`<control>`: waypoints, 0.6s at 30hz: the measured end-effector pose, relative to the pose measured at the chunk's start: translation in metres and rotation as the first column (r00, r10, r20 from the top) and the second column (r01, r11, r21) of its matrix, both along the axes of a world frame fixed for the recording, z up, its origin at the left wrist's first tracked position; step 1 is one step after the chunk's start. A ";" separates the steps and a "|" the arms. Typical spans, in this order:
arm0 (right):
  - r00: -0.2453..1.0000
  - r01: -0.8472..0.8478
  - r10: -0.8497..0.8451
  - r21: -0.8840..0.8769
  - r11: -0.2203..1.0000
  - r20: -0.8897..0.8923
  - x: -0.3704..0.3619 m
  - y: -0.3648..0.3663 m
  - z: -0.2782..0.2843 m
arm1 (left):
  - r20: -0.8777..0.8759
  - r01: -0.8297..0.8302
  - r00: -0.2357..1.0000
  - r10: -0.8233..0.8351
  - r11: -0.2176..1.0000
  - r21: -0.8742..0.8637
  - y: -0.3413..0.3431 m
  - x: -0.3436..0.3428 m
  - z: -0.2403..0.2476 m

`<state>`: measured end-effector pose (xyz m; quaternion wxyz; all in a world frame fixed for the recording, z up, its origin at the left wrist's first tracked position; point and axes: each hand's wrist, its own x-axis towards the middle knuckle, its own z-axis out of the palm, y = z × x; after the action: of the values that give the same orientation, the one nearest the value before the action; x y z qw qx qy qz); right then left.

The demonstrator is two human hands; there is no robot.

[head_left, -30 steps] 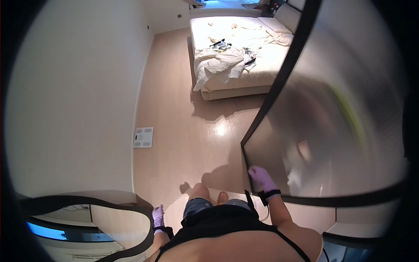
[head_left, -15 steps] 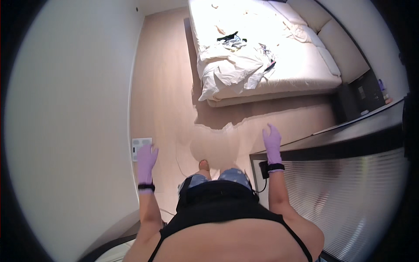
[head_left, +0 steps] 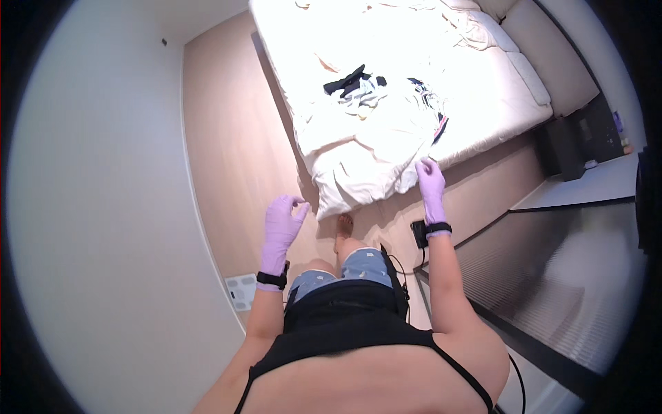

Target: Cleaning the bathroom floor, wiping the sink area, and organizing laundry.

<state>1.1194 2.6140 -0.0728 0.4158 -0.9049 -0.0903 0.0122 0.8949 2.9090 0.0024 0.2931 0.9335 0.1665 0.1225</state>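
Observation:
Both of my hands wear lilac gloves and black wrist straps. My left hand (head_left: 281, 222) hangs in the air left of the bed's near corner, fingers loosely bent, thumb apart, nothing in it. In front of the near bed edge is my right hand (head_left: 431, 188), its fingers loosely curled and nothing visible in them. Whether it touches the bedding is hard to tell. A crumpled white duvet (head_left: 355, 169) spills over the foot of the bed (head_left: 486, 110). On top lie a black garment (head_left: 345, 81), pale clothes (head_left: 365, 98) and a striped garment (head_left: 431, 103).
A wall (head_left: 103, 193) runs along the left, with a white bathroom scale (head_left: 241, 292) on the wooden floor (head_left: 227, 138) beside it. On the right stands a ribbed glass panel (head_left: 552, 269) with a dark frame. A dark bedside unit (head_left: 569, 148) adjoins the headboard.
I have stepped forward and turned, so the bed is closer. My left hand has come up and inward; my right hand now appears at the duvet's edge, its fingers more curled.

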 end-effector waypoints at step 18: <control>0.975 0.202 -0.196 0.049 0.978 -0.106 0.225 0.306 0.006 | -0.055 0.444 0.876 -0.479 0.846 -0.297 0.205 0.329 0.003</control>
<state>1.3449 2.9196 -0.0671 0.4458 -0.8948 0.0217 0.0134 1.2237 3.1138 0.0058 0.4296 0.9018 -0.0295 -0.0354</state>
